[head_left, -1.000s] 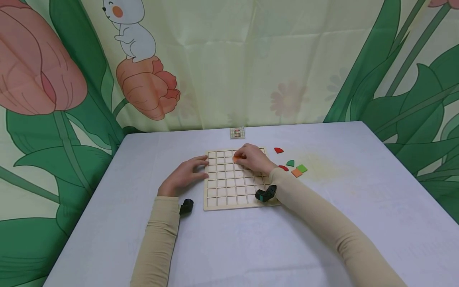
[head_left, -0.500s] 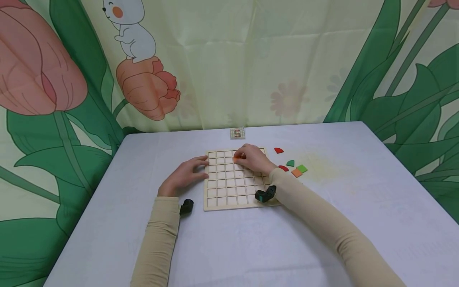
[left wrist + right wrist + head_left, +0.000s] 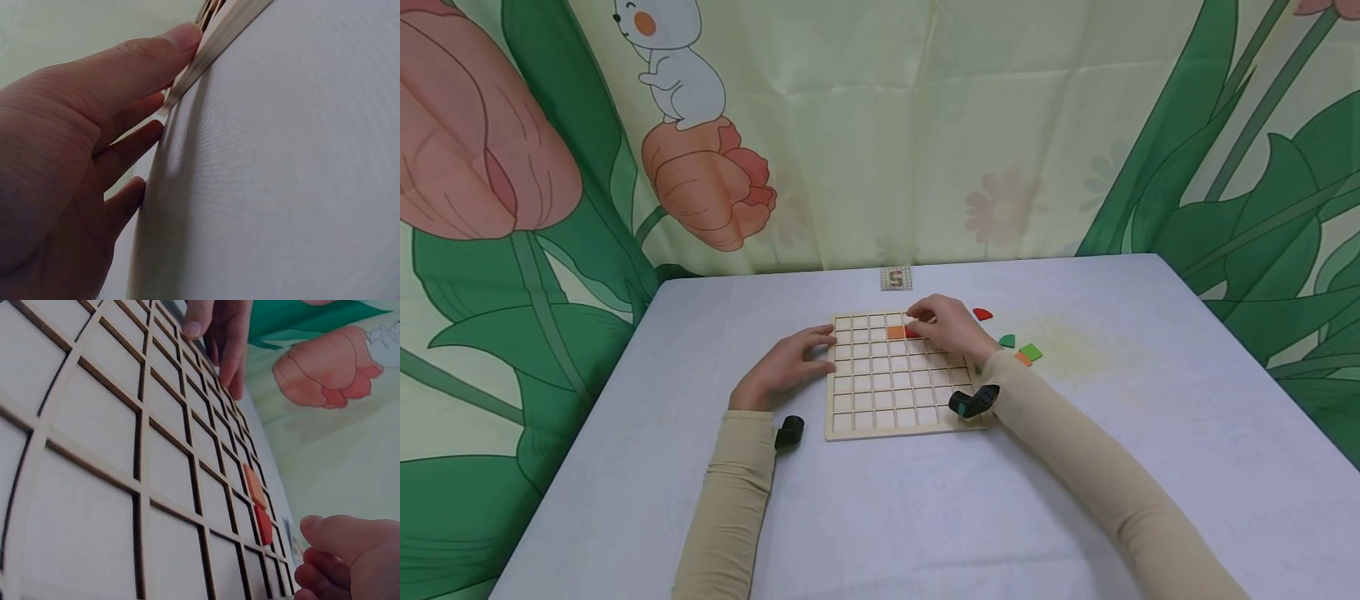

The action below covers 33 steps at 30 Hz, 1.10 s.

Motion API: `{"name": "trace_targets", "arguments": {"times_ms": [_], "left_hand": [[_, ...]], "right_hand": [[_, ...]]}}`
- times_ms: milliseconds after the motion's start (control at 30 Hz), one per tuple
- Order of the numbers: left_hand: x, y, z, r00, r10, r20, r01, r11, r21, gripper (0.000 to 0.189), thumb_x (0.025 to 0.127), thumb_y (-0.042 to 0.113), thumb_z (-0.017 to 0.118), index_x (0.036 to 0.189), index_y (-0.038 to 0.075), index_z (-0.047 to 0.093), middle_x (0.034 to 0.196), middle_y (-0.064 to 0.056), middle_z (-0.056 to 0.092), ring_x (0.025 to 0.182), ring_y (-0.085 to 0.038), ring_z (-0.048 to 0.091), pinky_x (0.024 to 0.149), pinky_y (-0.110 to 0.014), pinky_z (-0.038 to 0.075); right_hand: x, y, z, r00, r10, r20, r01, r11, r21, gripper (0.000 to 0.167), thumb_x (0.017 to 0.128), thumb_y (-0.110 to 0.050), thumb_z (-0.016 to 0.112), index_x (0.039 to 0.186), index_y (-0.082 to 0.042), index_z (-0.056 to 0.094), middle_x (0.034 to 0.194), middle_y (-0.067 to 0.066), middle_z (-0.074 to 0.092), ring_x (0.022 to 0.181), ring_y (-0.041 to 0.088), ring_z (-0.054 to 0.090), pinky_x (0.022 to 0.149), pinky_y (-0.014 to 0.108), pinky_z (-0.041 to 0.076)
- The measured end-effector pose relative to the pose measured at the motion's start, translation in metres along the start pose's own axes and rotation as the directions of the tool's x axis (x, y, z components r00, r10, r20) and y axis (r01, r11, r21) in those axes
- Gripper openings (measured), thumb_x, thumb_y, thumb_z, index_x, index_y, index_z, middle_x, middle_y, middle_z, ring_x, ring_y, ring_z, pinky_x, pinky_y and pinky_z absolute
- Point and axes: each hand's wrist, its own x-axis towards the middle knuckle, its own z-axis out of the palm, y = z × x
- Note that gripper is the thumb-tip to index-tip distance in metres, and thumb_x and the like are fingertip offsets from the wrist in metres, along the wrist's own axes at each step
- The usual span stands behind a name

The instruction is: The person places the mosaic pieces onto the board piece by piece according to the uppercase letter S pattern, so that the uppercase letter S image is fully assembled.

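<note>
The wooden grid board (image 3: 868, 398) lies on the table, its cells outlined by raised strips. My left hand (image 3: 790, 360) rests at its left edge, fingers spread; in the left wrist view the thumb (image 3: 184, 37) touches the board's rim. An orange square tile (image 3: 896, 332) sits in a cell of the second row from the back. Just right of it is a red tile (image 3: 912, 332), partly covered by my right hand (image 3: 951, 327) in the head view. The right wrist view shows that hand's fingers (image 3: 325, 532) loosely bent, apart from both tiles and holding nothing.
To the board's right lie a red quarter-round piece (image 3: 982, 314), a green quarter-round piece (image 3: 1007, 341), a light green square (image 3: 1032, 352) and an orange square (image 3: 1022, 359) partly behind the sleeve. A small patterned card (image 3: 896, 278) lies at the table's back edge.
My right hand has let go of the orange tile and shifted right, uncovering it and the red tile beside it. The sleeve now hides a loose red piece. My left hand has stayed put.
</note>
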Motion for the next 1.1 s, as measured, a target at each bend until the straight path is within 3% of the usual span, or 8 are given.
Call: {"name": "trace_targets", "arguments": {"times_ms": [200, 467, 667, 833, 1100], "left_hand": [[0.0, 0.001, 0.0, 1.0, -0.007, 0.0, 0.007, 1.0, 0.015, 0.055, 0.09, 0.026, 0.073, 0.137, 0.004, 0.056, 0.154, -0.004, 0.039, 0.144, -0.025, 0.029, 0.116, -0.043, 0.026], [-0.001, 0.002, 0.0, 1.0, -0.003, -0.006, 0.003, 1.0, 0.01, 0.054, 0.09, 0.025, 0.073, 0.137, 0.004, 0.056, 0.154, -0.005, 0.039, 0.144, -0.025, 0.029, 0.116, -0.044, 0.026], [-0.001, 0.006, -0.001, 1.0, -0.001, -0.004, 0.001, 1.0, 0.0, 0.053, 0.09, 0.024, 0.073, 0.136, 0.003, 0.057, 0.154, -0.006, 0.039, 0.144, -0.026, 0.029, 0.116, -0.044, 0.026], [-0.002, 0.007, -0.002, 1.0, -0.004, 0.001, 0.004, 1.0, -0.003, 0.053, 0.09, 0.023, 0.073, 0.136, 0.002, 0.056, 0.153, -0.007, 0.039, 0.144, -0.026, 0.029, 0.116, -0.044, 0.026], [-0.002, 0.007, -0.001, 1.0, -0.008, 0.001, 0.008, 1.0, -0.006, 0.053, 0.09, 0.024, 0.073, 0.136, 0.003, 0.057, 0.153, -0.006, 0.04, 0.144, -0.026, 0.029, 0.116, -0.043, 0.026]], "right_hand": [[-0.013, 0.023, -0.024, 0.991, 0.135, -0.006, -0.135, 0.99, 0.045, 0.038, 0.097, -0.026, 0.062, 0.129, -0.005, 0.062, 0.125, 0.011, 0.06, 0.112, 0.027, 0.055, 0.097, 0.045, 0.045], [-0.027, 0.061, -0.051, 0.95, 0.296, -0.094, -0.296, 0.955, 0.012, 0.044, 0.097, -0.026, 0.061, 0.134, -0.003, 0.057, 0.129, 0.017, 0.055, 0.116, 0.032, 0.05, 0.099, 0.048, 0.044], [-0.035, 0.076, -0.064, 0.92, 0.382, -0.083, -0.38, 0.924, 0.044, 0.049, 0.097, -0.026, 0.06, 0.139, -0.002, 0.051, 0.133, 0.019, 0.051, 0.118, 0.034, 0.046, 0.096, 0.048, 0.047], [-0.036, 0.082, -0.065, 0.915, 0.403, -0.033, -0.401, 0.915, 0.043, 0.053, 0.095, -0.023, 0.064, 0.14, 0.0, 0.049, 0.137, 0.021, 0.049, 0.12, 0.035, 0.043, 0.104, 0.049, 0.042], [-0.031, 0.077, -0.06, 0.938, 0.346, -0.006, -0.346, 0.937, -0.046, 0.048, 0.094, -0.02, 0.064, 0.136, 0.002, 0.054, 0.13, 0.021, 0.052, 0.113, 0.034, 0.045, 0.099, 0.049, 0.044]]}}
